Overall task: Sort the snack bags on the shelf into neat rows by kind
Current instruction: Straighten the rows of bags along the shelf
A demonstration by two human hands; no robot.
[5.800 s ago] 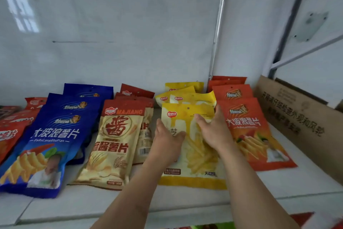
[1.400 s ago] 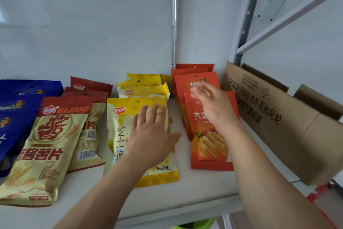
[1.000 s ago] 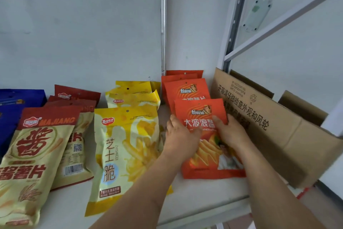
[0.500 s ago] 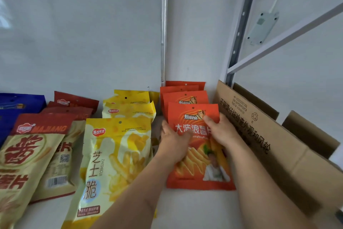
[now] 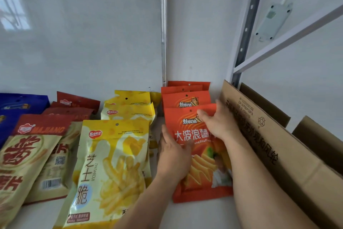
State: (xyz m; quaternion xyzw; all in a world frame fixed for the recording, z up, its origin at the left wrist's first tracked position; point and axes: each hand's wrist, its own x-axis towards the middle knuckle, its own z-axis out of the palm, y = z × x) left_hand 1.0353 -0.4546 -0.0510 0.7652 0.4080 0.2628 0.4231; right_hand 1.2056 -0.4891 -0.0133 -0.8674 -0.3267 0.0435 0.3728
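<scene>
Both hands are lying flat with straight fingers on the front orange bag [image 5: 201, 156]: the left hand [image 5: 173, 154] is pressing its left edge, the right hand [image 5: 216, 123] its upper right corner. The bag is lying at about 5 o'clock on the shelf [image 5: 194, 214], its long axis running 6 to 12, top toward the wall. Since half a second ago the right hand has been sliding higher up the bag.

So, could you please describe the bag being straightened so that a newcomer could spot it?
Find the cardboard box at the shelf's right end. Beside it runs a row of orange bags; the front orange bag lies under the left hand and right hand.
</scene>
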